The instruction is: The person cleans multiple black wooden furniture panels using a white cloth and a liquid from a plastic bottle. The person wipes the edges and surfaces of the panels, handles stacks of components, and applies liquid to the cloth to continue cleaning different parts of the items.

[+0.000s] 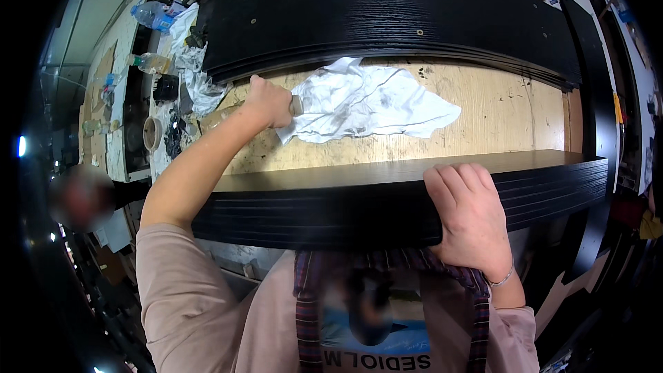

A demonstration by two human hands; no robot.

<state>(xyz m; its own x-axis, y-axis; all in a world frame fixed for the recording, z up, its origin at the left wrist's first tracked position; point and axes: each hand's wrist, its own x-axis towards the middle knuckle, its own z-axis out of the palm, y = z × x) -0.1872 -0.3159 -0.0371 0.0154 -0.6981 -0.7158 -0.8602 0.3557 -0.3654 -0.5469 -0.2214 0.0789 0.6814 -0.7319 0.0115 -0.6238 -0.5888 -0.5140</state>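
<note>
My left hand (271, 102) is closed around a small tan block (297, 105), most of which my fingers hide. It is at the left end of a crumpled white cloth (376, 100) with grey smudges, spread on the pale wood worktop (518, 114). Nearer to me lies a long black board (324, 211) with grooved lines along its front face. My right hand (473, 217) grips that board right of its middle, fingers over the top edge and thumb down the front.
A stack of black panels (373, 10) with small round holes lies along the far side. Plastic bottles (153, 15), rags (200, 86) and a roll of tape (152, 133) crowd the left. A black upright (587, 90) borders the right end. A blurred person (83, 197) is at far left.
</note>
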